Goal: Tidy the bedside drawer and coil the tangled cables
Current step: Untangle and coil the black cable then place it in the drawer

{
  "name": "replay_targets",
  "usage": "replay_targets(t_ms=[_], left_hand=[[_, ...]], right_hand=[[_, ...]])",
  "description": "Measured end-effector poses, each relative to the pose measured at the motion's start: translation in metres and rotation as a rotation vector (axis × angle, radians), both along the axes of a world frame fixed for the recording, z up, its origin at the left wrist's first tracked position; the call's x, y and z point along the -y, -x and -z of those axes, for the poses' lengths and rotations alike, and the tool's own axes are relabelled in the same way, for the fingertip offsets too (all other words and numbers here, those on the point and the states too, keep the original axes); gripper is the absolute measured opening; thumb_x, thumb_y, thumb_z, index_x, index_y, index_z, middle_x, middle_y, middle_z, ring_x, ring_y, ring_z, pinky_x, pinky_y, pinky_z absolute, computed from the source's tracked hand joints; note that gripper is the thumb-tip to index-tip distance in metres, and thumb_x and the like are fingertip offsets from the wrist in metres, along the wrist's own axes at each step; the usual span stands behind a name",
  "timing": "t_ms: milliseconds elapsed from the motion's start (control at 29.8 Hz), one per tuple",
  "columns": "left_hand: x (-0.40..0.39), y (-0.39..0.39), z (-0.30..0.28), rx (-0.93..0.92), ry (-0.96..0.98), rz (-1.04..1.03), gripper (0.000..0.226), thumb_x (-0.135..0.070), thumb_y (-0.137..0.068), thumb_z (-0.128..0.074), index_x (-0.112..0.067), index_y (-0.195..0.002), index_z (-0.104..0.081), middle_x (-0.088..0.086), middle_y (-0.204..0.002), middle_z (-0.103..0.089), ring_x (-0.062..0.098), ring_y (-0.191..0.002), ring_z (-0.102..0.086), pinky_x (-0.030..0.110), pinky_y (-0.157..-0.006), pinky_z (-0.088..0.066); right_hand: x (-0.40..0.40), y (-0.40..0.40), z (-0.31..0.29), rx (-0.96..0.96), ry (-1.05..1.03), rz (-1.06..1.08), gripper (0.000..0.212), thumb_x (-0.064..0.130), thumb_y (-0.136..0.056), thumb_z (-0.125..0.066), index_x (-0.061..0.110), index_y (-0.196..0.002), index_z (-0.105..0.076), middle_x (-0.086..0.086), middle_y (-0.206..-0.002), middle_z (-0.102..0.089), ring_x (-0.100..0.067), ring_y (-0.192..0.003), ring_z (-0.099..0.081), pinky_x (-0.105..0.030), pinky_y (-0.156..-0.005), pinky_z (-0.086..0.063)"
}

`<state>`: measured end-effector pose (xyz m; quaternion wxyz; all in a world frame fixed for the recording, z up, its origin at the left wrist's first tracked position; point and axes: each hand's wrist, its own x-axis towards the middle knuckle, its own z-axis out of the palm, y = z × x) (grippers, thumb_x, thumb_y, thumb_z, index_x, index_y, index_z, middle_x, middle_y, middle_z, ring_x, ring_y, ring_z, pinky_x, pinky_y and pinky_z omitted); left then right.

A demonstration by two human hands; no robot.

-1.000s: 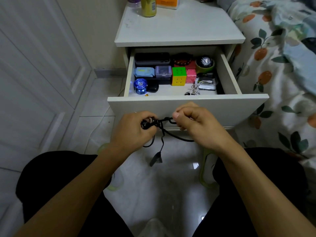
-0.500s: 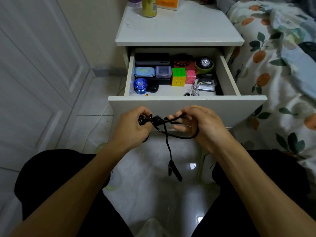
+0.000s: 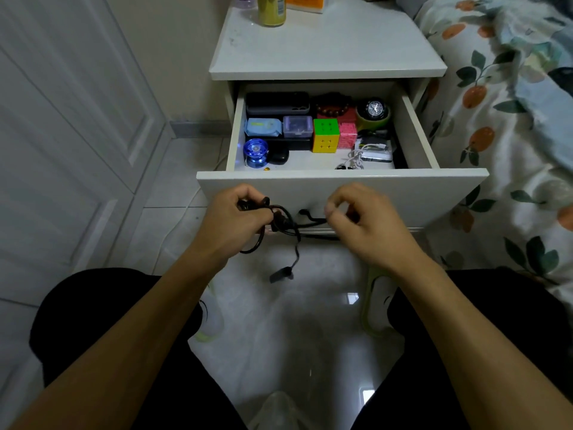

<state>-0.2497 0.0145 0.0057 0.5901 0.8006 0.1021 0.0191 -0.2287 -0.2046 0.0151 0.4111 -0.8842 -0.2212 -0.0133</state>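
Both hands' grip stretches black cable [image 3: 288, 226] sideways.

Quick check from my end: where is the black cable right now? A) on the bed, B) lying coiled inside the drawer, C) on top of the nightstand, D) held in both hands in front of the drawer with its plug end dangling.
D: the black cable runs between the left hand and the right hand in front of the open drawer, its plug end hanging toward the floor.
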Motion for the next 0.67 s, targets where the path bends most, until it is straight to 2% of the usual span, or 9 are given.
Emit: replay_targets(t_ms=[67, 168, 235, 302, 369, 469, 503, 570, 670], left_hand=[[0.002, -0.001, 0.002, 0.013, -0.051, -0.027, 0.017, 0.0, -0.076, -0.074, -0.016, -0.075, -0.066, -0.002, -0.07, -0.07, 0.012, -0.066, -0.071, 0.025, -0.061, -0.059], [0.007, -0.001, 0.004, -0.019, -0.071, -0.03, 0.016, -0.004, -0.075, -0.074, -0.018, -0.075, -0.066, 0.0, -0.069, -0.069, 0.016, -0.066, -0.072, 0.036, -0.067, -0.062], [0.007, -0.002, 0.006, -0.037, -0.05, -0.035, 0.014, -0.005, -0.075, -0.073, -0.018, -0.075, -0.067, 0.001, -0.069, -0.069, 0.018, -0.067, -0.072, 0.041, -0.07, -0.063], [0.006, -0.002, 0.007, -0.065, -0.048, -0.032, 0.014, -0.006, -0.076, -0.073, -0.019, -0.074, -0.067, 0.004, -0.074, -0.07, 0.022, -0.073, -0.073, 0.044, -0.074, -0.062], [0.006, -0.003, 0.01, -0.072, -0.148, 0.008, 0.016, -0.01, -0.076, -0.076, -0.023, -0.075, -0.066, 0.004, -0.078, -0.069, 0.021, -0.076, -0.071, 0.039, -0.075, -0.061], [0.006, 0.001, 0.009, 0.099, -0.4, 0.144, 0.023, -0.008, -0.078, -0.074, -0.025, -0.075, -0.058, -0.011, -0.076, -0.062, -0.004, -0.072, -0.061, 0.009, -0.062, -0.046], [0.005, 0.002, 0.007, 0.177, -0.461, 0.217, 0.026, -0.006, -0.078, -0.073, -0.025, -0.078, -0.056, -0.013, -0.076, -0.06, -0.006, -0.072, -0.059, 0.006, -0.06, -0.041], [0.003, 0.003, 0.006, 0.279, -0.515, 0.317, 0.026, -0.002, -0.08, -0.07, -0.024, -0.084, -0.058, -0.009, -0.076, -0.061, -0.001, -0.071, -0.057, 0.006, -0.061, -0.038], [0.002, 0.003, 0.004, 0.271, -0.447, 0.331, 0.026, -0.001, -0.081, -0.069, -0.025, -0.084, -0.058, -0.011, -0.078, -0.062, 0.0, -0.074, -0.058, 0.006, -0.063, -0.041]], right_hand=[[-0.007, 0.005, 0.005, -0.036, 0.138, -0.135, 0.009, 0.026, -0.094, -0.058, 0.02, -0.09, -0.064, 0.015, -0.074, -0.057, 0.005, -0.067, -0.053, -0.009, -0.057, -0.034], [-0.017, 0.008, 0.008, -0.046, 0.258, -0.192, 0.023, 0.043, -0.094, -0.057, 0.023, -0.086, -0.065, 0.01, -0.066, -0.057, -0.007, -0.061, -0.054, -0.032, -0.056, -0.047], [-0.018, 0.006, 0.007, 0.006, 0.268, -0.184, 0.026, 0.04, -0.095, -0.058, 0.021, -0.079, -0.065, 0.006, -0.066, -0.058, -0.015, -0.06, -0.054, -0.04, -0.058, -0.049], [-0.018, 0.006, 0.005, 0.057, 0.258, -0.181, 0.027, 0.035, -0.095, -0.059, 0.014, -0.082, -0.07, 0.004, -0.072, -0.06, -0.019, -0.065, -0.055, -0.043, -0.061, -0.049], [-0.018, 0.007, 0.005, 0.097, 0.277, -0.194, 0.026, 0.033, -0.096, -0.059, 0.012, -0.085, -0.071, 0.004, -0.076, -0.06, -0.019, -0.067, -0.056, -0.042, -0.061, -0.049], [-0.02, 0.009, 0.007, -0.027, 0.235, -0.187, 0.03, 0.033, -0.096, -0.059, 0.011, -0.077, -0.066, 0.007, -0.063, -0.056, -0.01, -0.056, -0.049, -0.034, -0.053, -0.044], [-0.019, 0.009, 0.008, -0.125, 0.176, -0.161, 0.032, 0.033, -0.096, -0.059, 0.01, -0.074, -0.064, 0.008, -0.056, -0.052, -0.008, -0.051, -0.045, -0.026, -0.049, -0.038], [-0.016, 0.007, 0.007, -0.278, 0.073, -0.101, 0.033, 0.032, -0.096, -0.059, 0.01, -0.072, -0.063, 0.011, -0.047, -0.045, -0.005, -0.045, -0.039, -0.016, -0.046, -0.031], [-0.011, 0.007, 0.007, -0.359, -0.022, -0.052, 0.036, 0.029, -0.097, -0.058, 0.002, -0.074, -0.06, 0.01, -0.048, -0.039, -0.004, -0.044, -0.033, -0.013, -0.044, -0.028]])
